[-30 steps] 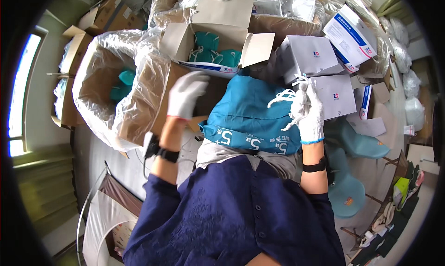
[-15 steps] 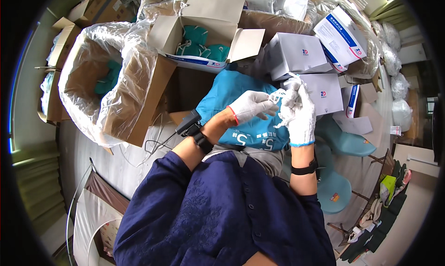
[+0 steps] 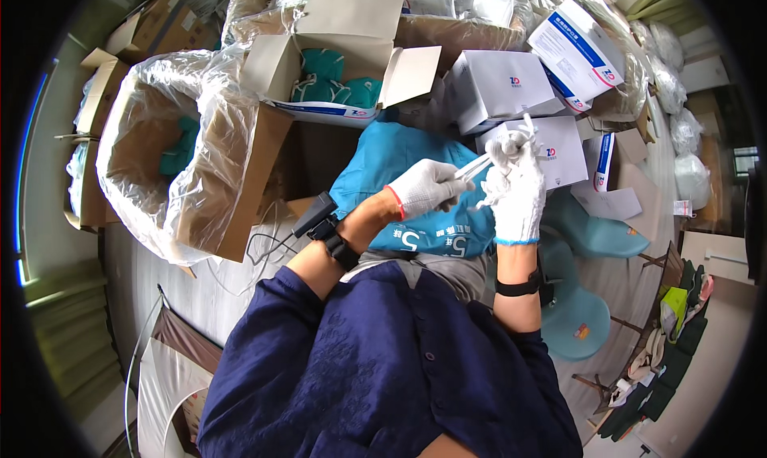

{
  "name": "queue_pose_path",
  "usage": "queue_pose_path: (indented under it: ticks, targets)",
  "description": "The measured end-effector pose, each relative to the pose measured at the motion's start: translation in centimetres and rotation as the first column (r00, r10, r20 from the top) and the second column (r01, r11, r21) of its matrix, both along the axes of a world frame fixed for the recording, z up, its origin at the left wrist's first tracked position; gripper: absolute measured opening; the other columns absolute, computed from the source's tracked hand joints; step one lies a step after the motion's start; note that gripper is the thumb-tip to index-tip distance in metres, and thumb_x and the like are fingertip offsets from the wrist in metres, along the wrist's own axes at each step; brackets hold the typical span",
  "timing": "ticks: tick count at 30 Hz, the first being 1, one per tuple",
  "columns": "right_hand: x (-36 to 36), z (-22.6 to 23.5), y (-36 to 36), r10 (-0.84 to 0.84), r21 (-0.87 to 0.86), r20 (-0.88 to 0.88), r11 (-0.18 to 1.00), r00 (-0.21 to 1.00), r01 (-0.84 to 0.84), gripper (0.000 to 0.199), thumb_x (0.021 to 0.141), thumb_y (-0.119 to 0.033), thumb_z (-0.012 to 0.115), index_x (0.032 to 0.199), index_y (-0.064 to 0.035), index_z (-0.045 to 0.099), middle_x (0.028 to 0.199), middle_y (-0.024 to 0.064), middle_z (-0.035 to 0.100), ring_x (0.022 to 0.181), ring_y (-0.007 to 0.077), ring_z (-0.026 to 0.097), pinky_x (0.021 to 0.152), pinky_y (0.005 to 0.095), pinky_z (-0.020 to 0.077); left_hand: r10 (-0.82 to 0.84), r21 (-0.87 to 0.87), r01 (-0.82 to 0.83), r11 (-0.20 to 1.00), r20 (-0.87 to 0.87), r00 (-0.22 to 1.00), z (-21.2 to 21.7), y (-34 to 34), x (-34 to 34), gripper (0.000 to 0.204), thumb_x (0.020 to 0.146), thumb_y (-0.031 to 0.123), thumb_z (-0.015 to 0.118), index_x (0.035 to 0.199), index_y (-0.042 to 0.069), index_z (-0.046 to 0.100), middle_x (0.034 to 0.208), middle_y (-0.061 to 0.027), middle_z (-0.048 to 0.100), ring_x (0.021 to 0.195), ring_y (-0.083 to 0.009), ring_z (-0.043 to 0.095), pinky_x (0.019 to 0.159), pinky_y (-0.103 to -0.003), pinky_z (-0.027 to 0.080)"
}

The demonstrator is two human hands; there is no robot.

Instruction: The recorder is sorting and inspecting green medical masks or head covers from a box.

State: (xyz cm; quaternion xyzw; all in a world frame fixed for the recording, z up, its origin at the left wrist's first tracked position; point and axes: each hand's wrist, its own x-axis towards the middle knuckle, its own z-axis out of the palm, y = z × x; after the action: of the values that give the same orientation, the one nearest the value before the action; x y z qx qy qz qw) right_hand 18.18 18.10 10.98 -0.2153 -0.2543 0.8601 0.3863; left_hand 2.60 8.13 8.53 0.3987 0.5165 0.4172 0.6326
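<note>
In my gloved right hand [image 3: 518, 198] is a bunch of white elastic straps [image 3: 477, 168], its fingers curled round them. Some loops and ends poke out above and beside the fingers. My left hand [image 3: 427, 190], also in a white knitted glove, pinches the other end of a few straps, which run taut between the two hands. Both hands are over a teal cloth [image 3: 375, 170] with white printing that covers my lap. Ahead, an open carton [image 3: 264, 63] holds green face masks [image 3: 329, 81] with white straps.
A plastic-lined carton [image 3: 232, 210] with green pieces inside stands at the left. White boxes [image 3: 499, 87] are stacked ahead to the right, one tilted box [image 3: 577, 55] on top. Teal chairs [image 3: 571, 322] are at my right. A cable [image 3: 260, 250] trails beside my left forearm.
My left hand has gone from loosely spread fingers near the straps to a closed pinch, and the straps are now stretched straight. My right hand keeps hold of the bunch.
</note>
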Motion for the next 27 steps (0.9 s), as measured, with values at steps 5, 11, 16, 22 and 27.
queue_pose_path:
  ticks: [5,11,16,22,27]
  targets:
    - [-1.6,0.6,-1.3,-0.24,0.285,0.264,0.945,0.934,0.162,0.023,0.101,-0.02,0.046,0.104,-0.0019,0.059,0.094,0.0106,0.069,0.087,0.0223,0.067,0.054,0.0212,0.0475,-0.013,-0.13,0.026,0.991,0.102,0.995,0.5,0.2,0.5,0.027,0.097,0.02,0.055,0.093,-0.004,0.067,0.064,-0.0002,0.053,0.053,-0.0082,0.049,0.05,-0.024,0.041]
    - [-0.5,0.5,-2.9,-0.606,0.802,0.402,-0.129,0.686,-0.583,0.019,0.078,-0.008,0.064,0.096,-0.006,0.064,0.079,0.0114,0.062,0.066,0.0321,0.062,0.055,0.0382,0.0493,0.031,0.41,0.201,0.89,-0.492,0.87,0.9,-1.8,-0.8,0.024,0.09,0.019,0.053,0.079,0.0,0.062,0.062,-0.0074,0.055,0.051,-0.0138,0.049,0.051,-0.03,0.044]
    - [1.4,5.5,-4.5,-0.229,0.684,0.681,-0.141,0.696,-0.716,0.014,0.08,-0.01,0.062,0.069,-0.0031,0.067,0.068,0.0101,0.067,0.059,0.0268,0.065,0.053,0.0335,0.0517,-0.271,0.144,0.374,0.916,-0.464,0.843,5.7,-5.7,-0.4,0.019,0.085,0.017,0.054,0.088,0.002,0.065,0.071,-0.023,0.06,0.071,-0.0361,0.064,0.066,-0.041,0.05]
    - [3.9,10.6,-4.3,-0.017,0.716,0.663,-0.279,0.749,-0.64,0.004,0.075,-0.015,0.068,0.073,-0.0112,0.07,0.062,0.0014,0.062,0.049,0.0214,0.059,0.049,0.0311,0.0484,-0.406,0.258,0.459,0.85,-0.235,0.883,10.5,-9.0,-1.2,0.016,0.092,0.011,0.048,0.082,0.0,0.053,0.067,-0.0174,0.054,0.063,-0.0337,0.057,0.058,-0.039,0.045]
    - [11.0,9.6,0.0,-0.144,0.478,0.821,0.704,0.553,-0.526,0.022,0.09,-0.027,0.062,0.091,-0.006,0.068,0.063,0.0001,0.06,0.045,0.0115,0.055,0.044,0.0244,0.0445,-0.105,0.617,0.399,0.678,-0.456,0.884,6.2,-9.6,-7.2,0.018,0.087,0.008,0.052,0.071,0.002,0.048,0.064,-0.0106,0.045,0.052,-0.0229,0.05,0.047,-0.033,0.04]
